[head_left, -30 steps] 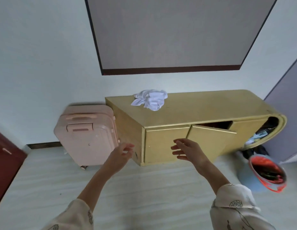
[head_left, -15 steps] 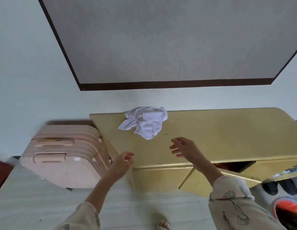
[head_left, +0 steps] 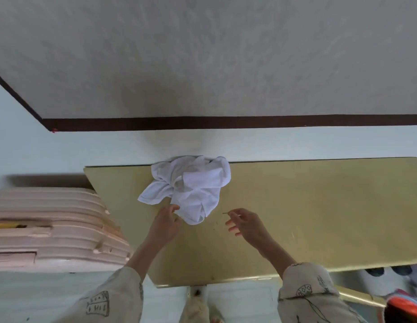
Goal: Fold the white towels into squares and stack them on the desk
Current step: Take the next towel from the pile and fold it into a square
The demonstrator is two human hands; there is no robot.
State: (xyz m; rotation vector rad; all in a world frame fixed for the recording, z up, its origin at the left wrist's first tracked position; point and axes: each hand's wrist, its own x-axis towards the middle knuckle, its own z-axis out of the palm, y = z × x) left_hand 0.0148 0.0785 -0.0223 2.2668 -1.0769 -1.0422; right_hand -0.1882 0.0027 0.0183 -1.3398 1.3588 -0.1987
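Observation:
A crumpled heap of white towels (head_left: 191, 185) lies on the gold desk top (head_left: 307, 206), near its back left edge by the wall. My left hand (head_left: 164, 226) reaches over the desk with its fingertips at the heap's near edge, touching or nearly touching the cloth; a grip cannot be made out. My right hand (head_left: 245, 223) hovers a little right of the heap, fingers loosely spread, holding nothing.
A pink ribbed suitcase (head_left: 51, 229) stands on the floor against the desk's left end. A dark-framed panel (head_left: 226, 122) hangs on the wall above. Shoes and a red-rimmed bin (head_left: 403, 306) sit at the lower right.
I have stepped up to the desk, so it now fills the view. Both hands moved forward over the desk top to the towel heap.

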